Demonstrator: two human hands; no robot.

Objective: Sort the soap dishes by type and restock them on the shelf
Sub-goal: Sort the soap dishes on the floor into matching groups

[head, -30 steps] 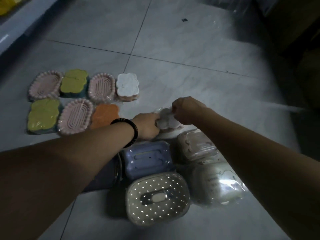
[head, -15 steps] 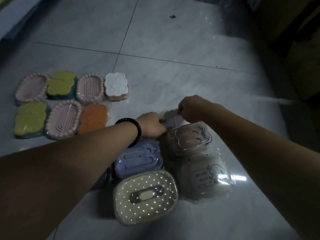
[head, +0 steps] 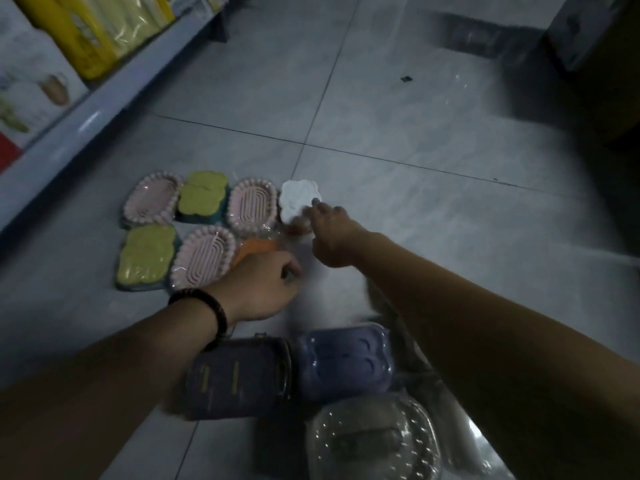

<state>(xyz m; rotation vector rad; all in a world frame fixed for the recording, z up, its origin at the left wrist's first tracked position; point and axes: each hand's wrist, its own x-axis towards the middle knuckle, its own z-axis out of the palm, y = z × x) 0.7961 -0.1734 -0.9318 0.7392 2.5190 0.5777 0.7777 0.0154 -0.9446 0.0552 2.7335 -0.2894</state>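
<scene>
Sorted soap dishes lie in two rows on the floor: pink beaded ovals, yellow-green cloud shapes, an orange cloud dish and a white cloud dish. My right hand reaches to the white cloud dish, with its fingertips on the dish's near right edge. My left hand, with a dark bead bracelet, is curled over the near edge of the orange dish; what it holds is hidden. Nearer to me lies the unsorted pile: a lilac lidded dish, a dark purple box and a clear dotted dish.
A low shelf edge runs along the left, with yellow packs and boxes on it. Grey floor tiles stretch ahead and to the right. Dark boxes stand at the far right.
Both hands left the unsorted pile, where they held a wrapped white dish, and moved forward and left to the sorted rows. The view rose, and the shelf came into sight.
</scene>
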